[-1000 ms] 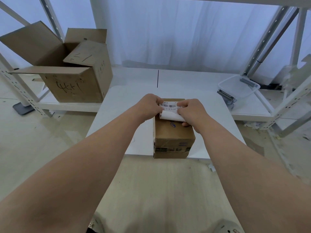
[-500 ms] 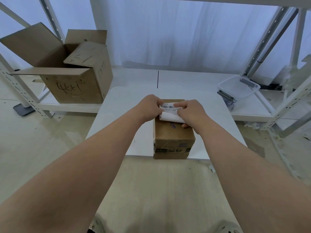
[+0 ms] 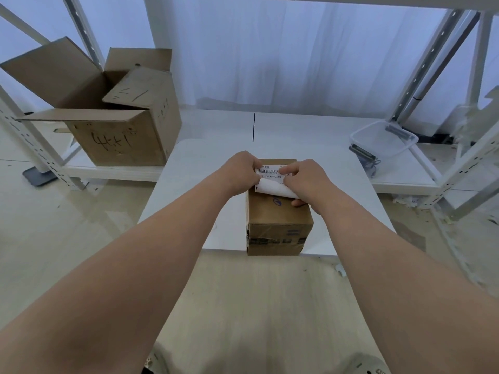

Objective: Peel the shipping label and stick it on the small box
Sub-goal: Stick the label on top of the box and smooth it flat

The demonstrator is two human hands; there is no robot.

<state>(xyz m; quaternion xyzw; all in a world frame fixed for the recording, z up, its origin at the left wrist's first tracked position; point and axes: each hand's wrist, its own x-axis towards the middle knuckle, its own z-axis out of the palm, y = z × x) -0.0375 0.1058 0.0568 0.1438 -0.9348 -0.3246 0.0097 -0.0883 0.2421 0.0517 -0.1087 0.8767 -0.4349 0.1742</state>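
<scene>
White table (image 3: 189, 184) mid-frame, racks and curtain behind; open carton (image 3: 121, 141) upper left, clear tub (image 3: 383, 141) at right. On the table's near edge, frame centre: small box (image 3: 278, 220), upright. Both hands sit over its far top. L hand (image 3: 240, 171) has fingers curled, pinching the left edge of the shipping label (image 3: 271, 174). R hand (image 3: 307, 179) pinches its right side. Barcode faces up and a white flap curls below. Probably backing part-separated; can't confirm. Est.: peel under way, sticking not yet done.

Bare forearms (image 3: 162, 252), bare left grip (image 3: 239, 171), bare right grip (image 3: 307, 180), pale rounded shoe tips (image 3: 363, 366) with small dots
</scene>
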